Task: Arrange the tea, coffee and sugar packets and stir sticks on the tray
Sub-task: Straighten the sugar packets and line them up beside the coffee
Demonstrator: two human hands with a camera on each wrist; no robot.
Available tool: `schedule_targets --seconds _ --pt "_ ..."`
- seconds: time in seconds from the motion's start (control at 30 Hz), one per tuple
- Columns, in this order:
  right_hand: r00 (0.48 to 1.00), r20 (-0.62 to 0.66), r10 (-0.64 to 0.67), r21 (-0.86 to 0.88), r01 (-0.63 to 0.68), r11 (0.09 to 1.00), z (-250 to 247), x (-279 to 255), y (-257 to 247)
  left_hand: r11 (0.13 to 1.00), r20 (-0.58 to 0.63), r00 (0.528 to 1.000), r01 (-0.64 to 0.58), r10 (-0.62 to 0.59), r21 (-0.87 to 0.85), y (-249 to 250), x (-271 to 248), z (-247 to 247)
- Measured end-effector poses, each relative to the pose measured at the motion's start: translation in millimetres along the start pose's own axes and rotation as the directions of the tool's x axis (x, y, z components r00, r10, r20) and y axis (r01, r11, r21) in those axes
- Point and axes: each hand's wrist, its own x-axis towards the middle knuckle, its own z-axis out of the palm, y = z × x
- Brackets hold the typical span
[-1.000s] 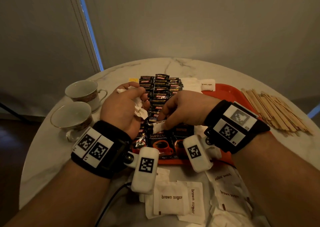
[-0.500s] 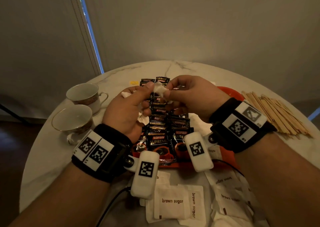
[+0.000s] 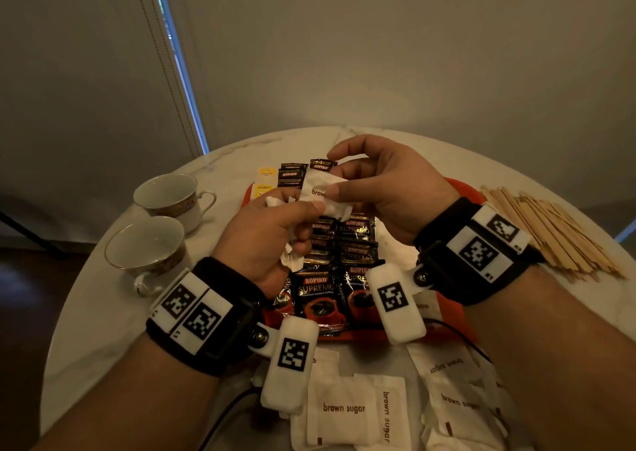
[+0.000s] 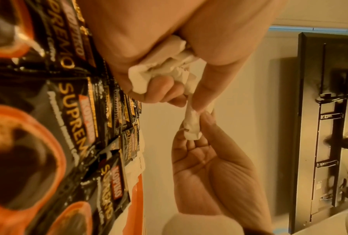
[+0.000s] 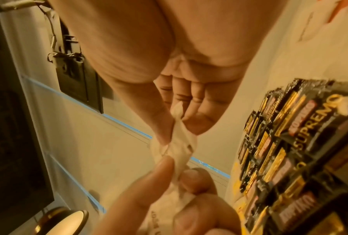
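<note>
Both hands are raised above the orange tray (image 3: 459, 194). Between them hangs a white brown sugar packet (image 3: 320, 192), also seen as the packet (image 4: 192, 125) and the packet (image 5: 179, 143) in the wrist views. My right hand (image 3: 339, 183) pinches its upper end with thumb and forefinger. My left hand (image 3: 304, 214) pinches its lower end and also grips a crumpled bunch of sugar packets (image 4: 159, 68) in its palm. Black coffee packets (image 3: 320, 292) lie in overlapping rows on the tray. Yellow tea packets (image 3: 266, 175) lie at the tray's far left.
Several loose brown sugar packets (image 3: 344, 409) lie on the marble table in front of the tray. A pile of wooden stir sticks (image 3: 550, 233) is on the right of the tray. Two teacups (image 3: 168, 195) (image 3: 146, 244) stand on the left.
The right hand lifted a sugar packet from low over the tray up to the left hand. Both hands rose and now pinch it together.
</note>
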Motion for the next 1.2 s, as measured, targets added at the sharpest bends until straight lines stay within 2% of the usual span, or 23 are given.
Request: schedule_targets --seconds 0.13,0.3,0.37,0.47,0.6,0.67,0.73,0.8,0.9,0.97,1.13,1.2 --pt "1.0 -0.016 0.001 0.001 0.0 1.0 0.0 -0.1 0.5 0.998 -0.037 0.998 -0.055 0.055 -0.017 -0.4 0.1 0.7" --pt "0.982 -0.187 -0.035 0.058 0.046 0.997 -1.5 5.4 6.5 0.995 -0.112 0.992 -0.061 0.052 -0.082 -0.9 4.8 -1.1" --pt "0.985 -0.167 0.045 0.024 -0.042 0.999 -2.3 4.1 6.2 0.992 -0.127 0.99 -0.068 0.055 -0.102 -0.7 5.7 -2.5" --pt "0.986 -0.069 0.155 -0.072 -0.16 0.985 -0.4 0.3 7.2 0.989 -0.138 0.989 -0.072 0.055 -0.126 -1.3 7.6 -4.3" --pt "0.975 -0.188 0.123 -0.01 -0.127 0.992 -17.1 6.7 2.2 0.992 -0.144 0.989 -0.052 0.036 -0.112 -2.6 10.3 -3.8" --pt "0.934 -0.338 0.118 0.031 -0.115 0.993 -42.0 16.2 0.4 0.992 -0.157 0.987 -0.043 0.025 -0.118 -1.8 12.3 -5.9" --pt "0.865 -0.474 0.165 0.029 -0.172 0.985 -77.4 30.1 5.7 0.989 -0.155 0.988 -0.035 0.012 -0.145 -1.0 13.8 -8.0" --pt "0.791 -0.566 0.235 -0.02 -0.298 0.954 -112.2 41.1 17.3 0.987 -0.147 0.989 -0.031 0.008 -0.159 -0.8 13.7 -8.8" --pt "0.721 -0.601 0.344 -0.097 -0.494 0.864 -169.6 57.3 50.2 0.987 -0.137 0.991 -0.029 0.007 -0.159 -0.8 12.4 -7.3" --pt "0.697 -0.613 0.372 -0.154 -0.567 0.809 -174.8 54.7 52.7 0.987 -0.134 0.991 -0.021 0.0 -0.161 -0.3 12.2 -6.6" --pt "0.674 -0.648 0.354 -0.274 -0.64 0.718 -152.1 56.0 44.8 0.99 -0.143 0.99 -0.029 0.009 -0.138 0.6 13.0 -8.1" --pt "0.677 -0.644 0.356 -0.277 -0.64 0.716 -152.6 58.8 47.1 0.99 -0.138 0.99 -0.019 -0.001 -0.142 0.6 13.1 -8.6"
